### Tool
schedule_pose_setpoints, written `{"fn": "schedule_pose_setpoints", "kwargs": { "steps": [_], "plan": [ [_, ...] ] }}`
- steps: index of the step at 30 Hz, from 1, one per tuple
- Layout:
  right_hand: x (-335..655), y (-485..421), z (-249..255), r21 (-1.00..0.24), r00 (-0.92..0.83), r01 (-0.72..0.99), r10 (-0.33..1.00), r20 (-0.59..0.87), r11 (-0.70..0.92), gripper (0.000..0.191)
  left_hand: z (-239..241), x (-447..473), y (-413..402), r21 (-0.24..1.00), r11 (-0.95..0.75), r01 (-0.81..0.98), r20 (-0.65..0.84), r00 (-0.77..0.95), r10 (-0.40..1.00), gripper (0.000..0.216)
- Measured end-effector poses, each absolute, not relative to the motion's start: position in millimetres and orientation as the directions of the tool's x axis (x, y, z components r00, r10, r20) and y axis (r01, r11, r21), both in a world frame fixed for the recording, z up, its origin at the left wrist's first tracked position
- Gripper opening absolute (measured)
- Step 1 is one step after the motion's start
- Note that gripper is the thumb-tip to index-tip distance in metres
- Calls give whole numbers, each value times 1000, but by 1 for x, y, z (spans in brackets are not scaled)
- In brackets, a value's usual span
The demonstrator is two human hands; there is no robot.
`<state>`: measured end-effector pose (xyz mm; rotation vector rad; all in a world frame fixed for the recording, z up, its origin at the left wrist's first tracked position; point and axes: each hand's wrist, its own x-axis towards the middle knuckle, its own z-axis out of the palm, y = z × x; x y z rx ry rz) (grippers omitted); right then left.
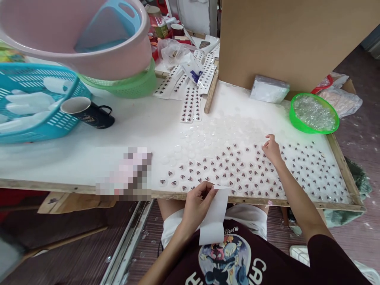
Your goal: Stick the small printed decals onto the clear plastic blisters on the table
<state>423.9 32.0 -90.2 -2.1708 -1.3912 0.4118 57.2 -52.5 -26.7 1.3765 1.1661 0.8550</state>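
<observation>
My left hand [198, 202] pinches the top of a white paper backing strip [214, 218] that hangs down over my lap at the table's front edge. My right hand [271, 149] reaches out over the white table [124, 130], its fingertips pinched down among several clear round discs [225, 126]. Many of the discs nearer me carry a small dark sticker [208, 166], laid out in rows. The discs further back are bare.
Sticker sheets [190, 99] lie at the back beside a wooden stick [211, 93]. A green bowl of clear discs [314, 113] stands at the right. A cardboard box [291, 39], a dark mug [89, 113], a teal basket [35, 103] and stacked basins [89, 39] sit behind and left.
</observation>
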Motion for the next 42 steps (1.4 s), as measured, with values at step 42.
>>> {"fn": "schedule_pose_setpoints", "kwargs": {
  "steps": [42],
  "plan": [
    [463, 35, -93, -539, 549, 680, 832, -74, -497, 5, -31, 54, -50, 977, 55, 205, -113, 283, 953, 24]
  ]
}}
